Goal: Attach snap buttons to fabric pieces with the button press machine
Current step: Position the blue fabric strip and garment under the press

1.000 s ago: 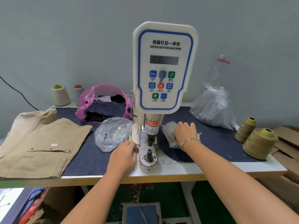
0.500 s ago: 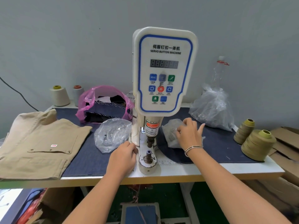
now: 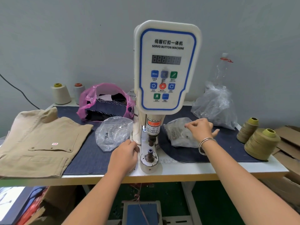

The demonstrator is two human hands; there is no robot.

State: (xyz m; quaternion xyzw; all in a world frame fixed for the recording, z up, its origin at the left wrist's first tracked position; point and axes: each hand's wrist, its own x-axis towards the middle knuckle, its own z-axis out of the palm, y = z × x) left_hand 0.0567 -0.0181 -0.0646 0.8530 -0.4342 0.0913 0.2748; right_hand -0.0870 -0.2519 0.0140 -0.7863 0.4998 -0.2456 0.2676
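The white servo button machine (image 3: pixel 166 70) stands at the middle of the table, its lower die (image 3: pixel 149 151) bare. My left hand (image 3: pixel 125 154) rests on the table against the left side of the machine's base, fingers loosely curled and holding nothing that I can see. My right hand (image 3: pixel 200 129) hovers over a clear bag of dark snap parts (image 3: pixel 177 135) to the right of the machine. Its thumb and forefinger pinch a tiny snap piece and its little finger sticks out. A second clear bag of silvery snaps (image 3: pixel 113 132) lies left of the machine. A khaki garment (image 3: pixel 37 143) lies at the far left.
Dark denim cloth (image 3: pixel 90 153) covers most of the table. A pink bag of dark fabric pieces (image 3: pixel 105 101) and two pale thread cones (image 3: pixel 60 93) stand at the back left. A large clear bag (image 3: pixel 215 106) and olive thread cones (image 3: pixel 261 143) sit on the right. A foot pedal (image 3: pixel 141 211) lies below.
My right hand has lifted out of the bag of dark snaps and drawn its fingertips into a pinch. My left hand has stayed by the machine's base.
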